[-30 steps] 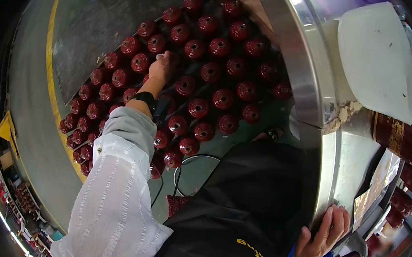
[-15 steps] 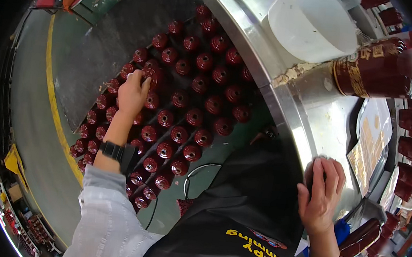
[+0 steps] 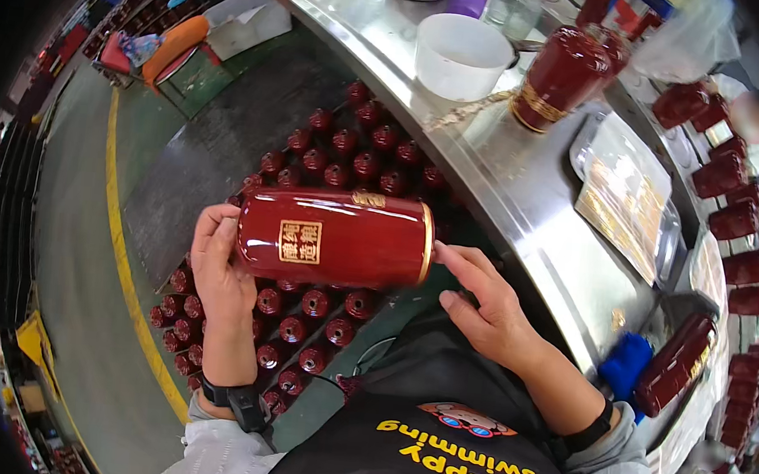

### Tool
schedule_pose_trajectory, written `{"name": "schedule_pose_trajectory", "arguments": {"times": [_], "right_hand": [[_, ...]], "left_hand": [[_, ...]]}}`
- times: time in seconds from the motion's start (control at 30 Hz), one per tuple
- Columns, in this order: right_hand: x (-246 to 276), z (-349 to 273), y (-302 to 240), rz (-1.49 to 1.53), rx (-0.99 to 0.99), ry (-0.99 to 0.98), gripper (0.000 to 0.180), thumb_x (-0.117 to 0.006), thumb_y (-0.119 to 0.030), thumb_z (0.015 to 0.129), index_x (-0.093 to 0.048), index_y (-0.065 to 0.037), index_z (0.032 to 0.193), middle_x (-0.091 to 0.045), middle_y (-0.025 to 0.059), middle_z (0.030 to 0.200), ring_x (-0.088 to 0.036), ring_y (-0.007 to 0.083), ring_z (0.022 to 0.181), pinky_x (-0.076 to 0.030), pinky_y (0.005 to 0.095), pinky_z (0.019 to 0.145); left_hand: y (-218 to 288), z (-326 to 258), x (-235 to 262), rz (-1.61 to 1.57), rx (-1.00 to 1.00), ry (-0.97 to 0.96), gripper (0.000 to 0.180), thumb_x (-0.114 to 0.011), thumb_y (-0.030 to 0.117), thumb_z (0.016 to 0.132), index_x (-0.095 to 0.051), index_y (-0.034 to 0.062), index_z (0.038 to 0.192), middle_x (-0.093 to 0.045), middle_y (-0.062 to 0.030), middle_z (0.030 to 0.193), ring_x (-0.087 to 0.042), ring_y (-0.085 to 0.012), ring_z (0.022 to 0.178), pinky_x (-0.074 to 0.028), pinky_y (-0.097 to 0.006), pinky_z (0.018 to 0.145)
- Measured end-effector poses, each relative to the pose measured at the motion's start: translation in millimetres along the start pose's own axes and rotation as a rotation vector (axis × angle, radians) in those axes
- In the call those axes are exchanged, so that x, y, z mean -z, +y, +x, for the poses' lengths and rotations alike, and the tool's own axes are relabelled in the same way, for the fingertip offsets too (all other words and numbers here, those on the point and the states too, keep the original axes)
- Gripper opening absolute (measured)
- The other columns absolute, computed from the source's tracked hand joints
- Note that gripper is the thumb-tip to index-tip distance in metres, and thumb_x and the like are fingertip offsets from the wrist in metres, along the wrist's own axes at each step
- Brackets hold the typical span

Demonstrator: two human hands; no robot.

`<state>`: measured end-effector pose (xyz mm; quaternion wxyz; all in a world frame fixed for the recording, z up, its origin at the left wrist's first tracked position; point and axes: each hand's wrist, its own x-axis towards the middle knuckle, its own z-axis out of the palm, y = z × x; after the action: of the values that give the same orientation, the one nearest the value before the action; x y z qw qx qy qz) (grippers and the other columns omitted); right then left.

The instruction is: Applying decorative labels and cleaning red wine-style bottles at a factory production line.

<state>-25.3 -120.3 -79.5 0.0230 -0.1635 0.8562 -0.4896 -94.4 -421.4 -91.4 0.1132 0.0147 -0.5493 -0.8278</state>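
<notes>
A glossy dark red ceramic bottle [image 3: 361, 244] lies level in front of me, above the standing bottles. It bears a square gold decal and a gold band around its base. My left hand [image 3: 226, 260] is closed around its neck end, hiding the neck. At the base end, my right hand [image 3: 487, 301] has its fingers stretched out, thumb apart, with the fingertips at the gold-banded rim. Whether they press on it is hard to tell. Below, rows of similar red bottles [image 3: 315, 302] stand upright on the floor, partly covered by the held one.
The steel table [image 3: 525, 223] runs along my right. On it are a white tub [image 3: 461, 59], an upright red bottle [image 3: 560, 77], a tray with gold decal sheets [image 3: 622, 204] and a blue cloth [image 3: 626, 362]. An orange chair [image 3: 174, 52] stands far left.
My left hand has raised a bottle from the floor rows and brought it level before me. The right hand has left the table edge and come to the bottle's base. My view has shifted.
</notes>
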Motion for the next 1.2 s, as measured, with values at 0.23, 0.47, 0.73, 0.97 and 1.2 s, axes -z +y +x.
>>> {"name": "schedule_pose_trajectory", "arguments": {"times": [0.23, 0.47, 0.73, 0.97, 1.2], "right_hand": [[19, -37, -10, 0.185, 0.050, 0.042, 0.055, -0.056, -0.001, 0.087, -0.043, -0.005, 0.140, -0.051, 0.0134, 0.120, -0.054, 0.0260, 0.108, -0.043, 0.0304, 0.089], [31, -60, -16, 0.409, -0.045, 0.053, 0.052, -0.056, -0.004, 0.088, -0.045, -0.005, 0.139, -0.053, 0.0102, 0.120, -0.055, 0.0209, 0.103, -0.045, 0.0283, 0.084], [41, -68, -14, 1.112, -0.487, -0.027, 0.048, -0.056, -0.008, 0.091, -0.048, -0.002, 0.138, -0.060, 0.0030, 0.119, -0.055, 0.0095, 0.091, -0.051, 0.0271, 0.070], [49, -78, -4, 1.022, -0.446, -0.103, 0.048, -0.056, -0.013, 0.091, -0.050, -0.005, 0.138, -0.058, 0.0006, 0.122, -0.053, 0.0097, 0.099, -0.051, 0.0277, 0.070], [54, -85, 0, 1.052, -0.452, -0.139, 0.049, -0.056, -0.013, 0.090, -0.049, -0.007, 0.138, -0.057, -0.0007, 0.124, -0.052, 0.0092, 0.103, -0.051, 0.0276, 0.070]], "left_hand": [[-9, -32, -24, -0.028, 0.096, -0.115, 0.011, -0.048, 0.012, 0.099, -0.055, 0.0054, 0.103, -0.061, 0.0018, 0.082, -0.052, 0.0000, 0.062, -0.034, -0.015, 0.047], [-10, -45, -37, 0.020, 0.041, -0.187, 0.014, -0.046, 0.016, 0.101, -0.055, 0.0049, 0.103, -0.060, 0.0019, 0.086, -0.052, -0.0004, 0.068, -0.039, -0.015, 0.053], [5, -54, -58, 0.258, -0.040, -0.259, 0.024, -0.046, 0.021, 0.102, -0.052, 0.0047, 0.118, -0.055, 0.0055, 0.082, -0.043, 0.0016, 0.064, -0.031, -0.016, 0.053], [3, -51, -49, 0.241, 0.040, -0.323, 0.020, -0.049, 0.024, 0.100, -0.054, 0.0063, 0.110, -0.053, 0.0061, 0.079, -0.041, 0.0015, 0.063, -0.030, -0.016, 0.053], [-9, -53, -59, 0.281, -0.074, -0.284, 0.021, -0.053, 0.025, 0.099, -0.054, 0.0061, 0.110, -0.053, 0.0046, 0.081, -0.042, 0.0006, 0.067, -0.031, -0.015, 0.055]]}}
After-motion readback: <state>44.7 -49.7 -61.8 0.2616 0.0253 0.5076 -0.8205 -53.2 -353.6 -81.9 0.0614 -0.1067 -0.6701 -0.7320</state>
